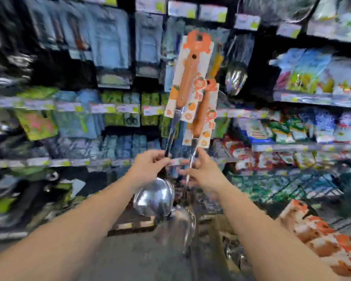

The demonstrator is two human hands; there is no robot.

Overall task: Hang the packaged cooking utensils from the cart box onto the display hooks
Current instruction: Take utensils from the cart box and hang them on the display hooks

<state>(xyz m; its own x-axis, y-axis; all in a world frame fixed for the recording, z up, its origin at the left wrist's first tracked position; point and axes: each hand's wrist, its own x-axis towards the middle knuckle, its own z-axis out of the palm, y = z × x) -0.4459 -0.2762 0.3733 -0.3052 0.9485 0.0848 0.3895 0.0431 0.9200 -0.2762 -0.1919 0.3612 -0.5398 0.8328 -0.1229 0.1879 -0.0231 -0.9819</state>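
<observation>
Two packaged utensils with brown handles on orange-and-white cards are raised toward the display. My left hand (150,165) grips the metal shaft of the taller one, a ladle (187,78) whose shiny bowl (154,197) hangs below my wrist. My right hand (201,171) pinches the thin shaft of the second utensil (203,116), whose metal head (180,224) hangs lower. The taller card's top reaches the hanging packages near a display hook, which blur hides. More orange-carded utensils (322,240) lie in the cart box at the lower right.
Shelves of hanging packaged goods fill the wall ahead, with price-tag rails (109,108) across them. A metal ladle (236,78) hangs just to the right of the raised card. The green wire cart (292,185) stands on the right. The whole view is motion-blurred.
</observation>
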